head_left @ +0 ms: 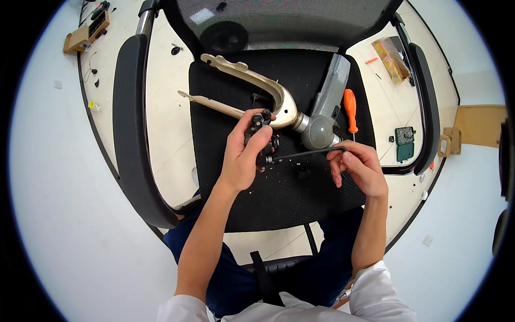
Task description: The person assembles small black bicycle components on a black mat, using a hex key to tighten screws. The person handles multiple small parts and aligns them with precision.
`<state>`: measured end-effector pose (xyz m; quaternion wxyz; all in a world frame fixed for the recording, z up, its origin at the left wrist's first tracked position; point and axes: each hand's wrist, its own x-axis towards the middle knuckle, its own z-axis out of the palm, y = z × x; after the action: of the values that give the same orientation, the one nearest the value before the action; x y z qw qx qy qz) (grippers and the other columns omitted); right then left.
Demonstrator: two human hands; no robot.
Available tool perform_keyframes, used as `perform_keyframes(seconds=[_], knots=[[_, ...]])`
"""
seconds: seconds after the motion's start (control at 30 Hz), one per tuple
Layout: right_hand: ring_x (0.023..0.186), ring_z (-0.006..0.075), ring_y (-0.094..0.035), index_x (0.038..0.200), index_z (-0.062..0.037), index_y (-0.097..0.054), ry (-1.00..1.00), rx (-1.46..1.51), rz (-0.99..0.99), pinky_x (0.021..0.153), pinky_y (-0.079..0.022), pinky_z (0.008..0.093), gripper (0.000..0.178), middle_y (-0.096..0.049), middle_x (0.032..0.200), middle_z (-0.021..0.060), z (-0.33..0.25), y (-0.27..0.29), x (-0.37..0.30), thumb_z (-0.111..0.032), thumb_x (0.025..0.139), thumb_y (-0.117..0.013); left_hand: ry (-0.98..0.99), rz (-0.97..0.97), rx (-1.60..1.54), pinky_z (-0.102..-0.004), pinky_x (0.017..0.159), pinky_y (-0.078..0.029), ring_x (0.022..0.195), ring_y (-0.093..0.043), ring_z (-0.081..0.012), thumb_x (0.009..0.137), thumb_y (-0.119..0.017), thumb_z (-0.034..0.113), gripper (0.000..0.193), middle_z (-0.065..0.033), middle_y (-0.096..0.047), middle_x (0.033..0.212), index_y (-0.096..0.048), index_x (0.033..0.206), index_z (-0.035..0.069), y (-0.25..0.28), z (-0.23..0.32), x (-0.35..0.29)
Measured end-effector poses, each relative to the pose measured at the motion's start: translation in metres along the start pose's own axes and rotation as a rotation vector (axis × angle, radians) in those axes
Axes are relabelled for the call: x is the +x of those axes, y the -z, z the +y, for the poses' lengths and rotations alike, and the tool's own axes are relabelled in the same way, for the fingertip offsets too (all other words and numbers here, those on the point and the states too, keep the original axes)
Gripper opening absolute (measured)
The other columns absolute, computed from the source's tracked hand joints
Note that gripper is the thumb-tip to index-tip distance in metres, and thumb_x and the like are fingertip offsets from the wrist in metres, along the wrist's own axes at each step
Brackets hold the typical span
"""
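Observation:
My left hand (240,160) is wrapped round a small black mechanical part (258,124), with the thumb pressed along its near side. Between the fingers and thumb of my right hand (360,167) is the bent end of a long dark hex key (306,154). Its far tip meets the lower end of the black part, at a bolt-like piece. Just beyond my hands, a cream two-pronged fork (286,105) lies on the black chair seat (289,206). It joins a grey rounded housing (320,132) with a long grey arm. An orange-handled screwdriver (350,107) lies to the right.
Black armrests (130,129) flank the seat, and a mesh backrest (289,27) rises at the far side. On the floor at right are a green case (405,153) and a plastic-wrapped packet (394,61). An open cardboard box (80,38) sits far left.

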<state>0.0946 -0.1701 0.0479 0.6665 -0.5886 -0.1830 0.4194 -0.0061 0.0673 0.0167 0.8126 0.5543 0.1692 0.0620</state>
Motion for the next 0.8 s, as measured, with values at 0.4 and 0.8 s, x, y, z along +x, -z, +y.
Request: perform_keyframes(seconds=[0.4, 0.8], knots=[[0.054, 0.0142, -0.060, 0.095, 0.0061, -0.061, 0.107, -0.358, 0.015, 0.054, -0.049, 0.0253, 0.013, -0.060, 0.064, 0.0089, -0.017, -0.032, -0.007, 0.000, 0.090, -0.051, 0.313, -0.053, -0.173, -0.0202, 0.032, -0.026, 0.037, -0.043, -0.0076, 0.097, -0.045, 0.034, 0.032, -0.0019, -0.051, 0.059, -0.054, 0.108, 0.005, 0.010, 0.019, 0.008], [0.052, 0.0220, -0.056, 0.102, 0.0035, -0.062, 0.333, -0.946, -0.301, 0.047, -0.044, 0.0300, 0.021, -0.055, 0.064, 0.0091, -0.070, -0.040, -0.041, -0.003, 0.083, -0.067, 0.525, -0.337, -0.353, -0.0193, 0.029, -0.026, 0.033, -0.040, -0.0081, 0.098, -0.041, 0.041, 0.044, -0.0073, -0.053, 0.056, -0.054, 0.110, 0.001, -0.004, 0.007, -0.004]])
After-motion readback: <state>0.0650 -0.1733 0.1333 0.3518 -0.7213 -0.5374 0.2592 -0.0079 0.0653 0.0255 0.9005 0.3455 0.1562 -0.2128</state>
